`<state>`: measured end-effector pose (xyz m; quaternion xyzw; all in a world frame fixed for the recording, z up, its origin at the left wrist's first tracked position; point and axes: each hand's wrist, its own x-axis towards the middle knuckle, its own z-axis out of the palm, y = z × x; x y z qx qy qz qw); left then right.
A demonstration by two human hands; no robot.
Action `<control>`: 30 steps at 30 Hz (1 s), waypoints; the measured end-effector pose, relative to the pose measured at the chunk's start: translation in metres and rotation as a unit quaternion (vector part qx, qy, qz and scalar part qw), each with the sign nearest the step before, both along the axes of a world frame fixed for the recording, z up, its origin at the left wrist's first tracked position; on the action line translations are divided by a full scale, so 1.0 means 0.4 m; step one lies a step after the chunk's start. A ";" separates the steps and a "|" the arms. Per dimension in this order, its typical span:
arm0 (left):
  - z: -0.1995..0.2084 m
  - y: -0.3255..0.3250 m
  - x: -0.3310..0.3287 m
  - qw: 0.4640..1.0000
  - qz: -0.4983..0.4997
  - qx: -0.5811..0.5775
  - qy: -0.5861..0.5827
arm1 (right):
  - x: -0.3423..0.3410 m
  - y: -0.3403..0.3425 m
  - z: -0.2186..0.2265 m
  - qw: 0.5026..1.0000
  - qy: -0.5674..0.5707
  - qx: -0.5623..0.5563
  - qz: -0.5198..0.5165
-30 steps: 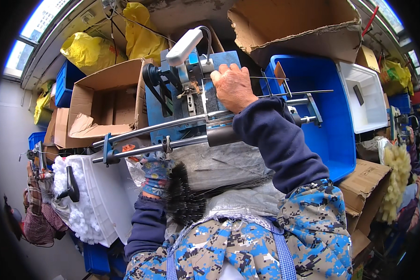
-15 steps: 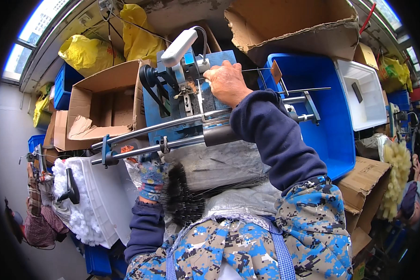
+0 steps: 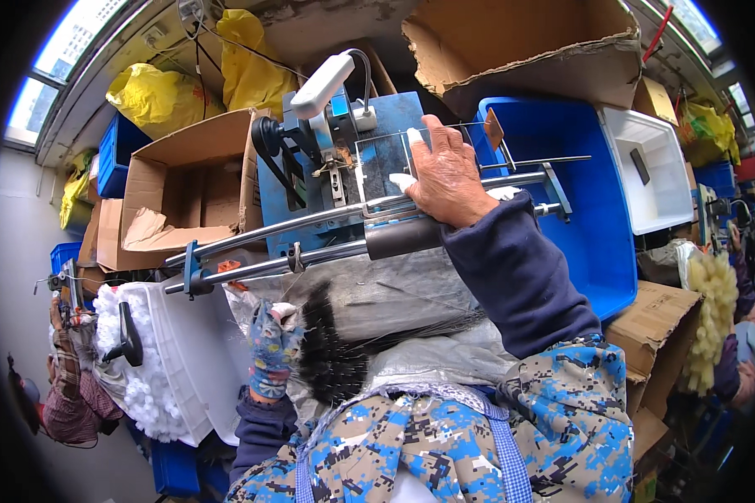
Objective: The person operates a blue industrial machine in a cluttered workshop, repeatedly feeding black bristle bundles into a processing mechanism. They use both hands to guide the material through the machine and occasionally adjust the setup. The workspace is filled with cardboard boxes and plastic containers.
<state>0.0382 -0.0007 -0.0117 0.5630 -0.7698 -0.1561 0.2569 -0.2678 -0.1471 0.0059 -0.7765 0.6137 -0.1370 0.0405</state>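
- I see my right hand (image 3: 446, 178) lying flat, fingers spread, on the clear plate (image 3: 386, 163) of the blue machine (image 3: 344, 180), above its two steel rods (image 3: 310, 239).
- My gloved left hand (image 3: 270, 352) is closed around a black bristle bundle (image 3: 331, 344) on my lap.
- A white tray (image 3: 189, 360) of white puffs sits just left of it.

Cluttered workshop, daylight from window (image 3: 54, 63) upper left. Right of it yellow bags (image 3: 155, 96); below them open cardboard box (image 3: 180, 189). Blue bin (image 3: 591, 210) and white tub (image 3: 654, 172) far right.
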 end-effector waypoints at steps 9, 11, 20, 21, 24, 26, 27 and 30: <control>0.029 -0.016 -0.075 0.993 -0.093 -0.010 0.067 | 0.005 0.002 0.003 0.997 -0.044 0.060 0.000; 0.034 -0.003 -0.073 0.994 -0.064 0.019 0.083 | 0.016 0.000 0.001 0.997 -0.047 0.060 0.008; 0.043 -0.002 -0.073 0.994 -0.075 -0.057 0.052 | 0.169 -0.006 -0.022 0.998 -0.047 0.009 0.029; 0.051 -0.003 -0.076 0.995 -0.074 -0.048 0.054 | 0.187 -0.009 -0.031 0.998 -0.061 -0.015 0.032; 0.076 0.003 -0.075 0.996 -0.063 -0.028 0.055 | 0.198 -0.015 -0.032 0.996 -0.069 -0.009 0.048; 0.078 0.007 -0.069 0.996 -0.057 -0.026 0.057 | 0.171 -0.016 -0.032 0.995 -0.075 0.014 0.065; 0.077 0.008 -0.068 0.997 -0.045 -0.024 0.063 | 0.145 -0.016 -0.018 0.995 -0.061 0.033 0.073; 0.056 0.015 -0.050 0.997 -0.019 0.011 0.078 | 0.063 -0.011 -0.006 0.995 -0.028 0.076 0.050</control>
